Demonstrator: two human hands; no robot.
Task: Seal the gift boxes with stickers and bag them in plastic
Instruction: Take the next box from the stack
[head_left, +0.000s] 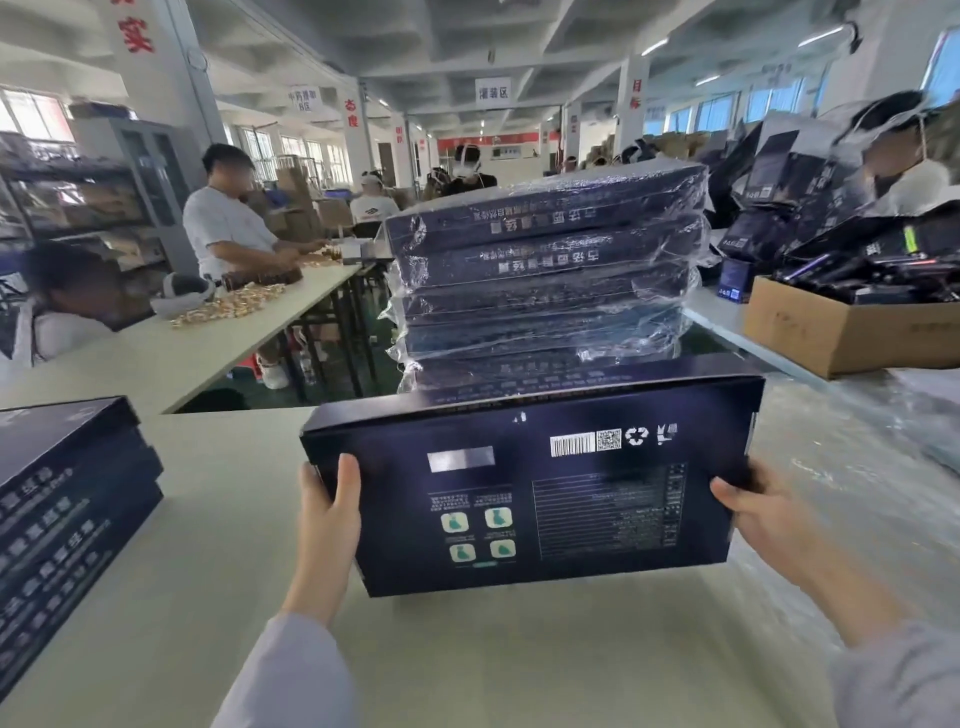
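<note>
— Hands first: what are they doing?
— Left hand (327, 525) grips the left short end of a dark blue gift box (519, 499), with the thumb lying on the printed face and the fingers hidden behind. Right hand (763, 519) grips the right short end the same way, thumb hooked over the edge.
— How does the box lie?
— Its long axis runs straight across from one hand to the other. The broad printed face, with barcode, square code and four small green icons, is tilted up toward the wearer. The print reads upside down, and the barcode strip is along the far, higher edge. The near edge is low over the pale table (208, 597); whether it touches the table cannot be told.
— What is past the hands?
— Just beyond the held box stands a stack of bagged boxes (545, 270), each wrapped in crinkled clear plastic, long sides facing the wearer.
— And to either side?
— Left of the left hand, a stack of unbagged boxes (67, 499) sits at the table's edge. Right of the right hand lies clear plastic sheeting (857, 441). Beyond it is a brown carton (831, 332) filled with dark packaging. Far off to the left, people work at another long table (291, 306).
</note>
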